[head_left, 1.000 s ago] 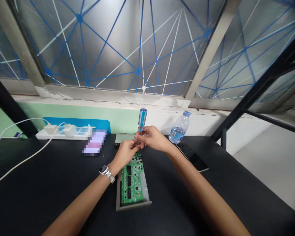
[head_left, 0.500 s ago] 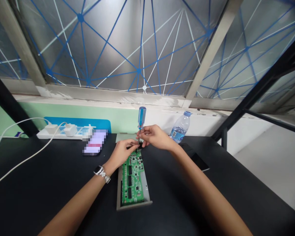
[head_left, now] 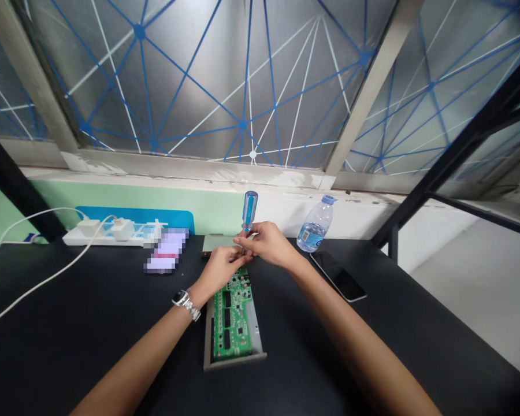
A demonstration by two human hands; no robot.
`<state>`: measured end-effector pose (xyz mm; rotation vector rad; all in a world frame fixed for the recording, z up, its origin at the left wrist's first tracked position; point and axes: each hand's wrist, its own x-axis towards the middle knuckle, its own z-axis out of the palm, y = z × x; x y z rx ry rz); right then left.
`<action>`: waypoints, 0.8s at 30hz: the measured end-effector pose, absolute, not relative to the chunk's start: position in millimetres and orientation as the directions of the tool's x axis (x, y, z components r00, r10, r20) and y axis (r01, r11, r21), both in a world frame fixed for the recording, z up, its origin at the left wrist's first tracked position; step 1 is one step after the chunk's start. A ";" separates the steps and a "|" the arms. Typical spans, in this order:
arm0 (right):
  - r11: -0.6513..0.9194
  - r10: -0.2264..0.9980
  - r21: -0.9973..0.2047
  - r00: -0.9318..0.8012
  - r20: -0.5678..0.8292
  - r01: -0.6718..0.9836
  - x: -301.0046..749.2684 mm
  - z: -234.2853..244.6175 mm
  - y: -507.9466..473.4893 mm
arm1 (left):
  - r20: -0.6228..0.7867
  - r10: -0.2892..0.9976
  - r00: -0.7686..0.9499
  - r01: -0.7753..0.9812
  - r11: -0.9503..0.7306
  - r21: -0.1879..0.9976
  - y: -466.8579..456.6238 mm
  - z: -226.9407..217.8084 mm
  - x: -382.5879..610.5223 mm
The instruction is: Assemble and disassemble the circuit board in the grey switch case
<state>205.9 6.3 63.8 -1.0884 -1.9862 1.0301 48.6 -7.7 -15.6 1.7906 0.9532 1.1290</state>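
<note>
A screwdriver (head_left: pixel 250 209) with a clear blue handle stands nearly upright over the far end of a green circuit board (head_left: pixel 234 323). My right hand (head_left: pixel 268 244) pinches its shaft just below the handle. Lower down, the closed fingers of my left hand (head_left: pixel 221 267) meet around the same shaft. The screwdriver's tip is hidden behind the fingers, so I cannot tell what it touches. The board lies lengthwise in a shallow grey metal tray (head_left: pixel 208 335), and my left hand covers part of its far end.
A water bottle (head_left: pixel 315 225) stands at the back right, beside a dark phone or tablet (head_left: pixel 340 277). At the back left are a phone with a lit screen (head_left: pixel 167 251) and a white power strip (head_left: pixel 108 234) with plugs and cables. The black table (head_left: pixel 91 312) meets the wall behind.
My right hand has shifted slightly left and my left hand a little right, so they overlap more at the shaft. The screwdriver has dipped slightly and still stands nearly upright.
</note>
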 end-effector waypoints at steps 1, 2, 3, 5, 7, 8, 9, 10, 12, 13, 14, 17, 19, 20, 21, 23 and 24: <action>0.359 0.886 -0.850 -0.427 0.180 0.387 207.8 63.9 7.6 | 0.320 0.893 0.317 0.147 -0.379 0.914 -8.7 -14.9 47.9; 0.354 0.892 -0.851 -0.414 0.181 0.389 209.8 64.7 8.7 | 0.309 0.898 0.314 0.125 -0.361 0.924 -9.9 -14.0 46.7; 0.335 0.896 -0.861 -0.411 0.165 0.383 211.7 66.1 9.5 | 0.300 0.903 0.309 0.114 -0.348 0.931 -11.2 -13.0 45.0; 0.279 0.899 -0.890 -0.424 0.110 0.360 214.6 69.9 9.9 | 0.290 0.911 0.292 0.127 -0.337 0.933 -13.3 -11.7 40.8; 0.248 0.889 -0.906 -0.453 0.071 0.344 216.0 73.8 9.0 | 0.299 0.916 0.267 0.164 -0.349 0.923 -14.3 -11.4 36.5; 0.239 0.881 -0.911 -0.470 0.057 0.337 216.0 75.4 8.1 | 0.310 0.915 0.258 0.179 -0.361 0.915 -14.3 -11.5 34.9; 0.230 0.873 -0.916 -0.486 0.044 0.330 215.7 76.5 7.1 | 0.326 0.911 0.253 0.190 -0.377 0.907 -14.0 -11.7 33.8; 0.220 0.865 -0.920 -0.500 0.032 0.323 215.1 77.3 6.0 | 0.343 0.904 0.254 0.195 -0.395 0.898 -13.5 -11.9 33.3; 0.203 0.853 -0.929 -0.522 0.012 0.311 213.1 77.8 3.5 | 0.368 0.890 0.268 0.196 -0.425 0.884 -12.1 -12.0 34.2; 0.201 0.844 -0.931 -0.537 0.007 0.303 211.7 77.6 2.2 | 0.376 0.884 0.278 0.199 -0.436 0.878 -11.3 -12.0 35.5; 0.204 0.831 -0.934 -0.557 0.006 0.294 210.1 77.3 0.9 | 0.380 0.879 0.288 0.208 -0.444 0.871 -10.5 -12.2 37.3; 0.230 0.782 -0.937 -0.624 0.017 0.262 204.6 75.3 -2.8 | 0.376 0.876 0.302 0.261 -0.455 0.851 -8.0 -13.9 43.5; 0.255 0.780 -0.930 -0.625 0.035 0.266 201.8 72.6 -3.6 | 0.372 0.878 0.300 0.269 -0.452 0.851 -6.6 -16.2 47.1; 0.267 0.797 -0.921 -0.601 0.047 0.282 201.2 71.0 -3.2 | 0.367 0.879 0.303 0.254 -0.446 0.858 -6.2 -17.2 48.3; 0.283 0.822 -0.910 -0.566 0.067 0.303 201.3 69.4 -2.3 | 0.361 0.880 0.308 0.230 -0.437 0.870 -6.0 -17.9 49.2; 0.314 0.865 -0.883 -0.488 0.115 0.348 203.6 67.1 0.7 | 0.341 0.883 0.323 0.176 -0.411 0.895 -7.1 -17.8 49.2; 0.323 0.878 -0.874 -0.459 0.133 0.363 205.5 66.7 2.4 | 0.330 0.885 0.329 0.148 -0.393 0.907 -8.3 -17.0 48.4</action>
